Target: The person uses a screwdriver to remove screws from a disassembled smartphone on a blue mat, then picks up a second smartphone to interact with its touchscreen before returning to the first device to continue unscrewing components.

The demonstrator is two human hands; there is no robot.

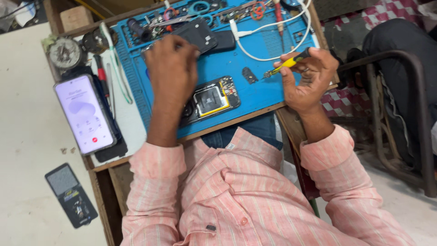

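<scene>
Right hand (308, 77) fingers curled shut around a small yellow-handled screwdriver (286, 63), tip just above the blue silicone repair mat (268, 86). Left hand (171, 68) rests knuckles-up on the mat, fingers bent down; cannot tell what it grips. Opened black phone with exposed yellow-edged internals (213, 99) lies just below it. Small black loose part (249, 75) near the tip. Lit white-screened phone (84, 114) at left.
</scene>
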